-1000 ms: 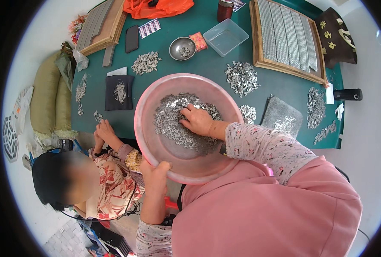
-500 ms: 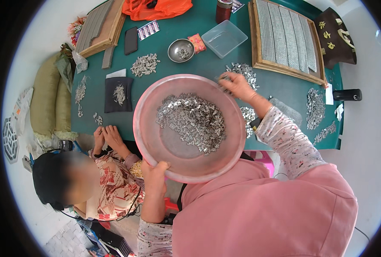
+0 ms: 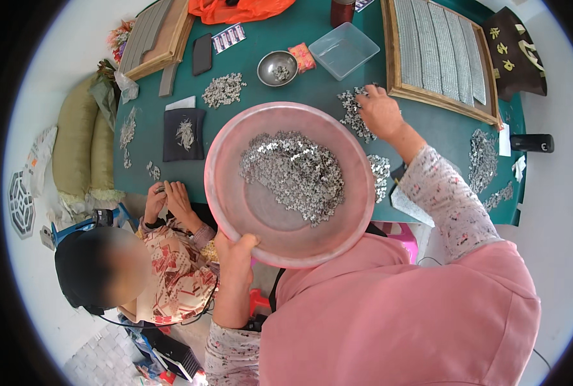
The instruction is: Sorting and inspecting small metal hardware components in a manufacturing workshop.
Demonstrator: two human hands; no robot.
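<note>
A wide pink basin [image 3: 222,138] is tilted over the table's near edge, with a large heap of small silvery metal pieces [image 3: 293,174] in it. My left hand [image 3: 237,252] grips the basin's near left rim, thumb on the inside. To the basin's upper right, my right hand [image 3: 384,116] reaches onto a loose pile of similar pieces [image 3: 351,112] on the table. Its fingers are bent and slightly apart over the pile, and the fingertips are partly hidden. Another small pile [image 3: 379,174] lies between the basin and my right forearm.
A co-worker [image 3: 170,270] sits at left, hands at the green table's [image 3: 273,90] edge. Around stand a steel bowl [image 3: 277,69], a clear plastic box [image 3: 344,51], wooden trays with grey strips [image 3: 441,58], a dark cushion [image 3: 183,148], a phone [image 3: 202,54] and a black bottle [image 3: 532,143].
My right hand has moved from the basin's far right rim away to the pile on the table. The left hand keeps hold of the basin. The view has shifted slightly.
</note>
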